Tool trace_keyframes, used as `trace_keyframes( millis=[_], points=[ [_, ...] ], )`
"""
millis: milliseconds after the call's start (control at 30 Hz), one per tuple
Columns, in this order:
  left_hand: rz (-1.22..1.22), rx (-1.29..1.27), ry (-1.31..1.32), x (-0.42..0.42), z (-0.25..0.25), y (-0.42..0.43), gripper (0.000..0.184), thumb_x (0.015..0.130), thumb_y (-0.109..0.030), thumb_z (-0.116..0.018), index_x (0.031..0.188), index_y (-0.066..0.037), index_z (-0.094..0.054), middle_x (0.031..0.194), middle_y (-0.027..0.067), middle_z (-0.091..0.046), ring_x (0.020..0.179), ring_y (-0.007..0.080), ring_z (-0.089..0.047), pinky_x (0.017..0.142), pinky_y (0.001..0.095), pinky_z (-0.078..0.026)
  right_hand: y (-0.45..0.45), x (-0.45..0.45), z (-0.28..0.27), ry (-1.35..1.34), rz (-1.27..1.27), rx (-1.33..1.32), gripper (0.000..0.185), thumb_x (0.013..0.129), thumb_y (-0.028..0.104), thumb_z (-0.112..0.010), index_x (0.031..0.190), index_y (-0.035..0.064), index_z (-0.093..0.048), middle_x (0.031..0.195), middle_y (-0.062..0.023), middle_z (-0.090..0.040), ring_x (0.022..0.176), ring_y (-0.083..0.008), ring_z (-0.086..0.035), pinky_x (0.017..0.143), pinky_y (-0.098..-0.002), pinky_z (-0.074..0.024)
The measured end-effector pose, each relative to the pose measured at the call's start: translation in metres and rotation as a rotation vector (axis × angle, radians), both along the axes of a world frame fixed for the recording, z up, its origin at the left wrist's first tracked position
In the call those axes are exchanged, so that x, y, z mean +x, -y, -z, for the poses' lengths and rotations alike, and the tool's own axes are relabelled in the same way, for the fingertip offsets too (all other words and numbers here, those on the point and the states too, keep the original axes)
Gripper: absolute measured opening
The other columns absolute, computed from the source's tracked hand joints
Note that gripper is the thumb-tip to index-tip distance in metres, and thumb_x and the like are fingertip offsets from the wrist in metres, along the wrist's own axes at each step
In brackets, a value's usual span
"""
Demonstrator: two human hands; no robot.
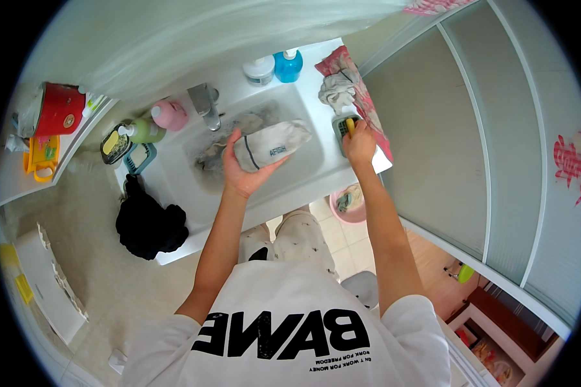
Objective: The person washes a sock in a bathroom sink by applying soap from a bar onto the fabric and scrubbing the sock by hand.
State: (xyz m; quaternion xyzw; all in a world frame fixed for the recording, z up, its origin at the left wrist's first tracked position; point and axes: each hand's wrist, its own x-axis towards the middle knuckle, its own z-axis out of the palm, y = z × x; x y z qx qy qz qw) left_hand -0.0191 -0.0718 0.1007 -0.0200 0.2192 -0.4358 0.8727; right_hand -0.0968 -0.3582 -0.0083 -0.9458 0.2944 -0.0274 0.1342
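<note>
My left hand (241, 175) grips a white sock (274, 143) with a dark stripe and small dark lettering, held above the sink basin (311, 138). The sock has greyish dirty patches near its far end. Over at the right side of the counter, my right hand (360, 143) has its fingers closed on a yellow bar of soap (350, 125) at a grey-green soap dish (339, 132). Part of the bar is hidden by the fingers. Murky water and wet socks (246, 122) lie in the basin below the faucet (204, 105).
A crumpled whitish cloth (337, 91) rests beside a pink patterned cloth (368, 106) on the right edge. Blue (288, 66), white (259, 71), pink (170, 115) and green (145, 131) bottles line the back. Black clothing (150, 222) hangs over the left edge; a pink basin (350, 209) sits below.
</note>
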Motion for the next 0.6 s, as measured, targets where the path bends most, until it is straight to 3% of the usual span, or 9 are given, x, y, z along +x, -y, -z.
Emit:
trace_keyframes(
  millis=[67,167,200,300,367,400,467,500,600],
  points=[
    [0.006,0.003,0.017,0.001,0.001,-0.005,0.074,0.085,-0.04,-0.053,0.142,-0.001,-0.027,0.148,0.0212,-0.027,0.138,0.0398,-0.022,0.113,0.056,-0.015,-0.004,-0.003,0.01,0.012,-0.02,-0.064,0.03,0.079,0.01,-0.061,0.102,-0.001,-0.047,0.096,-0.0262,-0.058,0.087,-0.0428,-0.059,0.073,-0.0485,-0.0483],
    [0.0,0.001,0.037,0.0,-0.001,-0.011,0.071,0.087,-0.04,-0.051,0.141,-0.001,-0.029,0.148,0.0209,-0.028,0.138,0.0396,-0.023,0.113,0.0558,-0.015,-0.014,-0.001,-0.005,0.076,0.071,0.046,0.029,0.085,0.006,-0.054,0.111,-0.0012,-0.047,0.101,-0.029,-0.058,0.092,-0.045,-0.058,0.078,-0.0495,-0.0473],
    [-0.005,-0.001,0.043,0.001,-0.002,-0.013,0.069,0.088,-0.04,-0.05,0.141,-0.001,-0.03,0.148,0.0207,-0.029,0.137,0.0395,-0.023,0.113,0.0558,-0.015,-0.023,0.001,-0.021,0.216,0.073,0.112,0.036,0.088,0.005,-0.05,0.123,0.0002,-0.045,0.107,-0.0291,-0.057,0.095,-0.0451,-0.057,0.082,-0.0474,-0.0469],
    [0.0,-0.009,0.005,-0.002,-0.002,-0.017,0.063,0.089,-0.038,-0.052,0.138,-0.002,-0.036,0.147,0.0185,-0.032,0.136,0.0377,-0.028,0.112,0.0555,-0.018,-0.071,0.016,-0.1,0.615,-0.14,0.261,0.042,0.09,0.006,-0.05,0.131,0.0032,-0.043,0.114,-0.0258,-0.056,0.1,-0.0426,-0.057,0.087,-0.0433,-0.0462],
    [0.011,0.032,0.008,-0.005,0.006,-0.018,0.059,0.092,-0.038,-0.046,0.138,-0.003,-0.036,0.146,0.0161,-0.034,0.136,0.0356,-0.03,0.112,0.055,-0.02,-0.117,0.025,-0.127,0.71,-0.294,0.226,0.052,0.086,-0.002,-0.049,0.136,0.0106,-0.042,0.115,-0.0199,-0.056,0.095,-0.0344,-0.059,0.08,-0.0378,-0.0477],
    [0.017,0.048,0.014,-0.006,0.011,-0.017,0.057,0.093,-0.038,-0.043,0.138,-0.004,-0.036,0.145,0.0149,-0.035,0.135,0.0346,-0.031,0.112,0.0548,-0.02,-0.149,0.023,-0.142,0.602,-0.293,0.431,0.046,0.088,0.005,-0.049,0.134,0.0119,-0.045,0.119,-0.0189,-0.054,0.103,-0.0339,-0.056,0.086,-0.0394,-0.045],
    [-0.103,-0.273,0.228,-0.023,0.021,-0.009,0.054,0.095,-0.039,-0.038,0.139,-0.007,-0.037,0.145,0.0112,-0.037,0.134,0.0312,-0.034,0.111,0.052,-0.023,-0.189,0.024,-0.152,0.481,-0.326,0.54,0.041,0.091,0.016,-0.049,0.131,0.0133,-0.048,0.125,-0.0177,-0.052,0.114,-0.0341,-0.052,0.096,-0.044,-0.0367],
    [-0.165,-0.429,0.335,-0.029,0.023,-0.009,0.053,0.096,-0.039,-0.035,0.139,-0.009,-0.037,0.144,0.0094,-0.038,0.133,0.0296,-0.035,0.111,0.0507,-0.025,-0.202,0.028,-0.15,0.473,-0.36,0.451,0.04,0.091,0.02,-0.05,0.13,0.0135,-0.049,0.125,-0.0175,-0.052,0.118,-0.0347,-0.049,0.1,-0.0471,-0.031],
    [-0.072,-0.302,0.279,-0.026,0.023,-0.029,0.05,0.097,-0.041,-0.03,0.14,-0.016,-0.037,0.143,0.0053,-0.04,0.132,0.0248,-0.038,0.11,0.0444,-0.028,-0.233,0.035,-0.146,0.439,-0.47,0.196,0.041,0.091,0.034,-0.051,0.126,0.014,-0.052,0.127,-0.017,-0.052,0.128,-0.0367,-0.041,0.11,-0.0565,-0.0141]
  ],
)
